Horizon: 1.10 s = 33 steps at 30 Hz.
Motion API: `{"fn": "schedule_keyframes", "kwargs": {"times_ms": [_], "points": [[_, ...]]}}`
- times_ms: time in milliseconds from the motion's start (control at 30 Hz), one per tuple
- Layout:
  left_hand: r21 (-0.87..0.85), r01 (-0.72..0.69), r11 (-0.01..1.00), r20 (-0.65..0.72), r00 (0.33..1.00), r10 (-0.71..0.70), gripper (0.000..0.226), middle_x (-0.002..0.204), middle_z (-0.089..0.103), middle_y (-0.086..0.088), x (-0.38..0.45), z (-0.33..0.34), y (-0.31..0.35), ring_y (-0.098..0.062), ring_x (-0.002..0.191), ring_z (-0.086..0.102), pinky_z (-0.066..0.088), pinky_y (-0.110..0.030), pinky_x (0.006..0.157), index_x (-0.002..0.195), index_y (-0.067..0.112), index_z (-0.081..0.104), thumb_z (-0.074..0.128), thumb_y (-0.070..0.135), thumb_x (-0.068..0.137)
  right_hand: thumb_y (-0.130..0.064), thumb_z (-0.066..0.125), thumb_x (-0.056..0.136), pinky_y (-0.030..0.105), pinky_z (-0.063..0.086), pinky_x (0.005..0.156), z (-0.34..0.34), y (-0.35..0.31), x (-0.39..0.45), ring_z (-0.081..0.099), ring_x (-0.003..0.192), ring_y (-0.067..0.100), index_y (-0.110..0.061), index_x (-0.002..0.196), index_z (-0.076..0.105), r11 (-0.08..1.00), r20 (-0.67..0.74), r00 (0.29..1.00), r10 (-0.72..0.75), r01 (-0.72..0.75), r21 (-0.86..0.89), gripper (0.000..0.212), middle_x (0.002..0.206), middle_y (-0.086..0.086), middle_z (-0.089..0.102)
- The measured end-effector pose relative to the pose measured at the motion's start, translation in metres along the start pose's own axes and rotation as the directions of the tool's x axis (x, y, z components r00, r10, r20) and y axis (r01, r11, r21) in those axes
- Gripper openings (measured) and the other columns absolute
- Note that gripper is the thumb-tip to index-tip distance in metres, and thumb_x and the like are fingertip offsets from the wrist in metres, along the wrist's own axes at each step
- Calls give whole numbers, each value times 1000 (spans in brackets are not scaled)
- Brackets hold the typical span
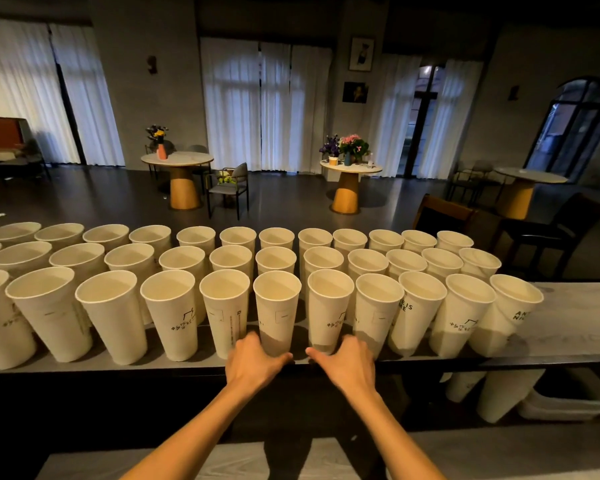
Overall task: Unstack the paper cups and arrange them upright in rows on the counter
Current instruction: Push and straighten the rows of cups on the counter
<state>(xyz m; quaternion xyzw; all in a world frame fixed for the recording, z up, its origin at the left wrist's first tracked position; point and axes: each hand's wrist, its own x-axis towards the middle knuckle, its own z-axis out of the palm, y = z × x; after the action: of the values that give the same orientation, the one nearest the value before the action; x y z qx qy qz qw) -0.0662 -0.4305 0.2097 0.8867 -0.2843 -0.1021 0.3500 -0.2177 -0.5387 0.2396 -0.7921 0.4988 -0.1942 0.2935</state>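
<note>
Head view: paper cups stand upright in three rows on counter, mid-frame, all empty inside. Left hand and right hand rest at two front-row cup bases, fingers loosely curled; actual grip probably none, hard to tell. Nudge bases only, keep spacing even. Spare cups lower right.

Head view, apparently close, facing forward-down.
</note>
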Motion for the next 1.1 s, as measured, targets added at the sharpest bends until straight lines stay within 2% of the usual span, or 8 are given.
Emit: {"fn": "schedule_keyframes", "kwargs": {"times_ms": [100, 167, 233, 300, 367, 467, 700, 1100], "points": [[-40, -2, 999, -4, 1000, 1, 84, 122, 70, -6, 1, 3, 1, -25, 91, 75, 65, -41, 77, 127, 19, 55, 89, 59, 61, -51, 85, 69, 33, 59, 82, 7, -9, 7, 67, 108, 24, -12, 115, 63, 999, -15, 1000, 24, -23, 44, 64, 118, 8, 68], [-64, 3, 998, -19, 1000, -4, 81, 126, 69, -7, -1, 3, 3, -26, 104, 72, 63, -42, 85, 128, 17, 56, 90, 53, 64, -50, 86, 67, 38, 61, 80, 12, -11, 12, 69, 104, 25, -14, 114, 63, 996, -17, 1000, 25, -23, 89, 64, 116, 8, 69], [-72, -4, 997, -29, 1000, 2, 77, 129, 68, -8, 1, 6, 2, -26, 118, 67, 59, -42, 95, 129, 15, 58, 91, 46, 67, -51, 87, 65, 40, 63, 72, 15, -10, 15, 71, 95, 23, -16, 110, 62, 993, -20, 999, 34, -32, 118, 63, 111, 6, 70], [-93, -6, 996, -20, 1000, 4, 75, 129, 69, -8, 3, 8, 0, -26, 121, 65, 58, -40, 96, 128, 14, 59, 91, 45, 67, -52, 86, 65, 36, 63, 59, 18, -6, 19, 72, 81, 19, -19, 108, 61, 991, -2, 999, 51, -51, 125, 59, 104, 4, 71], [-87, -8, 996, -18, 1000, 6, 73, 127, 69, -7, 6, 8, -2, -25, 120, 66, 58, -40, 96, 126, 15, 60, 91, 44, 67, -51, 86, 66, 33, 62, 53, 20, -3, 23, 72, 75, 18, -19, 107, 62, 992, 9, 998, 63, -64, 106, 58, 100, 4, 72], [-82, 0, 997, -18, 1000, -1, 69, 125, 70, -6, 8, 9, -2, -24, 118, 67, 58, -40, 95, 125, 16, 61, 91, 42, 68, -50, 86, 65, 33, 63, 56, 23, -1, 27, 72, 74, 16, -20, 106, 63, 994, 32, 997, 76, -78, 79, 56, 98, 2, 73], [-24, 39, 999, 19, 999, -38, 69, 113, 72, -3, 13, 9, -6, -21, 87, 75, 65, -40, 76, 117, 22, 59, 92, 46, 61, -50, 86, 65, 26, 60, 54, 17, 1, 26, 71, 72, 13, -25, 100, 54, 996, 101, 992, 70, -74, 44, 54, 99, 1, 69], [14, 44, 999, 31, 999, -45, 69, 108, 73, 0, 16, 17, -9, -19, 84, 74, 65, -38, 75, 116, 23, 61, 91, 50, 60, -41, 89, 66, 29, 62, 64, 18, 10, 24, 70, 88, 15, -20, 110, 61, 997, 114, 993, 12, -21, 73, 56, 113, 2, 68]]}}
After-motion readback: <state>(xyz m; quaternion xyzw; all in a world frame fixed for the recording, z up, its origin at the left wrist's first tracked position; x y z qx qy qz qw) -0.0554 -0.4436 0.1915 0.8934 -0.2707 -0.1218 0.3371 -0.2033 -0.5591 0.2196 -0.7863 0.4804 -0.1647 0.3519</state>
